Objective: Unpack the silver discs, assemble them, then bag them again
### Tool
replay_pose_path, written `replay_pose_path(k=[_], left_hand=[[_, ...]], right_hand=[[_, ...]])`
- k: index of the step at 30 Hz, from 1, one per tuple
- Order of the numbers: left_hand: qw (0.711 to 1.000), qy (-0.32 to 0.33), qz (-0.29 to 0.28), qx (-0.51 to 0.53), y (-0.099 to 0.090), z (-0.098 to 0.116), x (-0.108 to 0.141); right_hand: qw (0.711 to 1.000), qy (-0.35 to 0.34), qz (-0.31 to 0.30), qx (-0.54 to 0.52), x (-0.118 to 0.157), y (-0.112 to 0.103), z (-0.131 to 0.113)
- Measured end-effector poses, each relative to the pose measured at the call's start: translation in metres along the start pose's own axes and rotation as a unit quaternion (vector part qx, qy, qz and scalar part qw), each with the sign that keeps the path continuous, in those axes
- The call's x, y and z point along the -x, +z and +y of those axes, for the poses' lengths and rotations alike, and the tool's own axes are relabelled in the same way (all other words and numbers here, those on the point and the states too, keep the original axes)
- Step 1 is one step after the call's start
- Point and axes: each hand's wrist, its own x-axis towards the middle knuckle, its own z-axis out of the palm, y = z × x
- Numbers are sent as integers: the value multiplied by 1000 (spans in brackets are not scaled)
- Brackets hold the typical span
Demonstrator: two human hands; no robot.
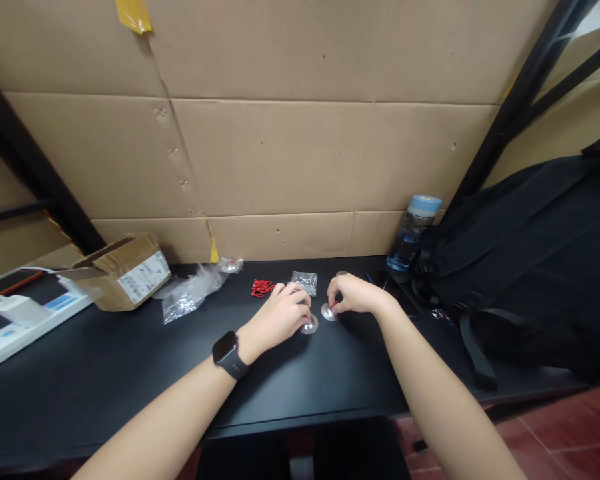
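Suction cups (311, 327), fingers (303, 313) of left hand (281, 311) and right hand (356, 293) pinching them, bottle (411, 233) seemingly part-filled, open box (126, 273)

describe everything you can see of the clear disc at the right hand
The clear disc is round, shiny and see-through, apparently plastic, with a bit of red near its middle. It seems to lie flat on the black table. The fingertips of the right hand are at the red part, hiding some of it; whether they grip it is unclear.
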Motion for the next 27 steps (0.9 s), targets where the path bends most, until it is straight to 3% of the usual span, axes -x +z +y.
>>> replay_pose_path(k=[11, 19, 23, 27], left_hand=[[997, -71, 36, 5, -6, -6, 2], [976, -173, 129, 19, -9, -14, 2], [954, -230, 182, 61, -8, -12, -2], [945, -245, 194, 93, -9, -9, -3]], right_hand=[[997, -11, -27, 65, -1, -1, -13], [987, -87, 122, -62, -3, -9, -36], [976, -87, 172, -97, -8, 2, -46], [970, -82, 188, -129, -15, 18, -50]])
